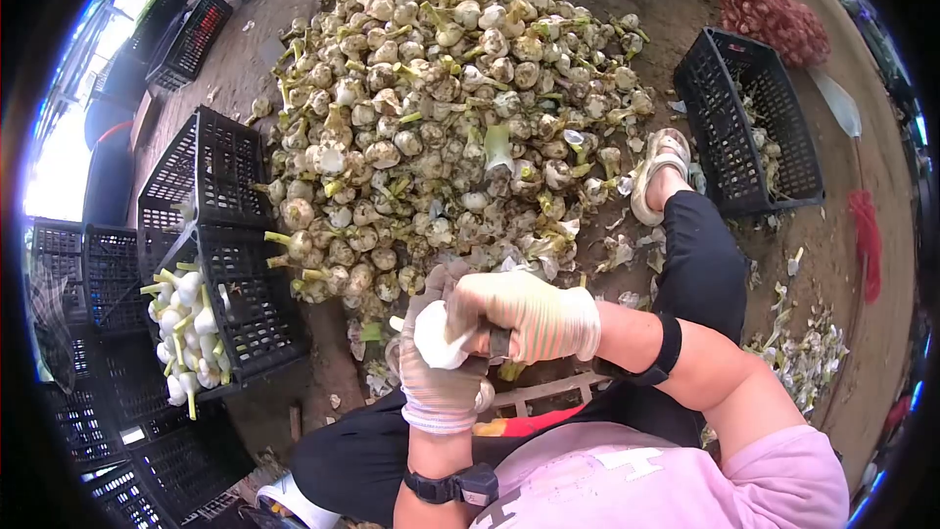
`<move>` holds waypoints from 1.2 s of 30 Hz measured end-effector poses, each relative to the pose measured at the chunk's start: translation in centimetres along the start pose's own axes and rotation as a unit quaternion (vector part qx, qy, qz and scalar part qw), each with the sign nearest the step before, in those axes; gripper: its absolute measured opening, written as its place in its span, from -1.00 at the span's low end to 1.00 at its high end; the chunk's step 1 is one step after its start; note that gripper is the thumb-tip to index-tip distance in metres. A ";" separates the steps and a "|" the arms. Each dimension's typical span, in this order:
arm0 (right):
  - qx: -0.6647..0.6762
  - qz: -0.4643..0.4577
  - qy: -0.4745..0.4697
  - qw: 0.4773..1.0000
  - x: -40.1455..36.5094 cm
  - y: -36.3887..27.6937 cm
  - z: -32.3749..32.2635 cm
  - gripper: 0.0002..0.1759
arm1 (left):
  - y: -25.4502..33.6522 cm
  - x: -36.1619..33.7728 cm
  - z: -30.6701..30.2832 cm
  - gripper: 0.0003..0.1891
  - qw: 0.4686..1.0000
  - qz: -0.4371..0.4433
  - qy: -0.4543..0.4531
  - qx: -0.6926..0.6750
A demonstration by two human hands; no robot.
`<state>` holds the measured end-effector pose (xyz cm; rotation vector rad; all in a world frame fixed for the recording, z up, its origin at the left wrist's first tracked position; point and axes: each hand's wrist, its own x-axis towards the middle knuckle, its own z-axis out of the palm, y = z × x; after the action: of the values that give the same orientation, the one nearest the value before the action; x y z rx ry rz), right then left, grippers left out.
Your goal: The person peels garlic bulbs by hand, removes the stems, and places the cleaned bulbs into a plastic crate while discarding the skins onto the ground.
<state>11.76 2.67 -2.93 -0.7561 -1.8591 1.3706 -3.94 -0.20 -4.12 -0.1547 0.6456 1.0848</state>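
A white garlic bulb (438, 338) is held in front of my lap, its stem stub pointing left. My left hand (438, 387), in a striped work glove with a dirty palm side, wraps round the bulb from below. Gloved as well, my right hand (524, 313) is closed against the bulb's right side, its fingers bent over it. By the right thumb shows a small dark band or blade (499, 341), too partly hidden to name. Just beyond both hands lies a large heap of unpeeled garlic (421, 137) with soil and stems on it.
At the left, a tilted black crate (259, 304) holds clean white garlic bulbs (191, 328); more black crates (108, 333) stand behind it. Another black crate (754, 127) is at the right near my foot (661, 176). Peelings (803, 353) litter the floor; red net sacks (769, 10) lie upper right.
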 end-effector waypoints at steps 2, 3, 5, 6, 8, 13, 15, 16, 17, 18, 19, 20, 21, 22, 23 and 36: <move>0.123 0.096 0.048 0.987 -0.1 -1.2 0.2 -0.77 | -0.5 -0.7 2.8 -0.58 0.993 0.091 0.056 0.049; 0.354 0.170 0.121 0.912 0.2 -1.3 0.3 -0.75 | 0.4 -0.1 1.2 -0.60 0.998 0.043 -0.023 0.043; 0.569 0.229 0.189 0.767 0.3 -1.7 0.5 -0.65 | 0.3 0.0 1.0 -0.62 0.990 0.075 -0.114 0.032; 0.570 0.228 0.187 0.767 0.2 -1.5 0.6 -0.65 | 0.4 0.2 0.8 -0.62 0.985 0.108 -0.118 0.070; 0.222 0.120 0.157 0.955 0.2 -0.6 0.8 -0.61 | 1.3 0.1 1.9 -0.61 0.993 0.117 -0.005 -0.016; -0.169 0.091 -0.058 0.980 -0.7 1.0 0.4 -0.61 | 9.7 1.1 -2.1 -0.58 0.961 0.254 0.084 -0.076; -0.273 0.113 -0.116 0.948 -1.0 0.4 0.7 -0.67 | 14.7 -0.2 -1.9 -0.61 0.938 0.303 0.083 -0.145; -0.274 0.110 -0.119 0.948 -1.0 0.4 0.9 -0.67 | 17.5 -0.9 -2.5 -0.62 0.933 0.330 0.029 -0.142; -0.299 0.137 -0.168 0.929 -1.0 0.4 1.0 -0.68 | 20.3 -1.2 -2.2 -0.62 0.897 0.424 0.075 -0.103; -0.323 0.165 -0.216 0.907 -1.0 0.4 1.1 -0.69 | 22.8 -2.0 -2.5 -0.60 0.875 0.477 0.050 -0.067; -0.345 0.169 -0.240 0.891 -1.1 0.5 1.3 -0.72 | 25.9 -2.5 -3.2 -0.54 0.851 0.515 0.070 -0.074; -0.345 0.168 -0.241 0.892 -0.8 0.0 1.2 -0.72 | 27.1 -3.2 -2.6 -0.49 0.829 0.538 0.133 -0.072; -0.354 0.166 -0.259 0.883 -0.6 -0.8 0.9 -0.72 | 26.9 -3.8 -1.9 -0.49 0.825 0.538 0.153 -0.078; -0.363 0.166 -0.277 0.874 -0.5 -1.2 0.9 -0.70 | 26.4 -4.0 -1.5 -0.48 0.822 0.536 0.173 -0.083; -0.374 0.156 -0.275 0.872 -0.5 -1.0 0.9 -0.66 | 26.1 -3.4 -2.4 -0.51 0.858 0.498 0.117 -0.048; -0.238 0.235 -0.080 0.939 -0.5 -1.7 -2.5 -0.49 | 6.6 13.4 -17.7 -0.64 0.352 0.125 0.223 0.901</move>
<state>13.96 3.20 -0.94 -1.4488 -2.2742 1.2910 -12.77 5.80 -24.65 1.7275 2.0783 -0.0249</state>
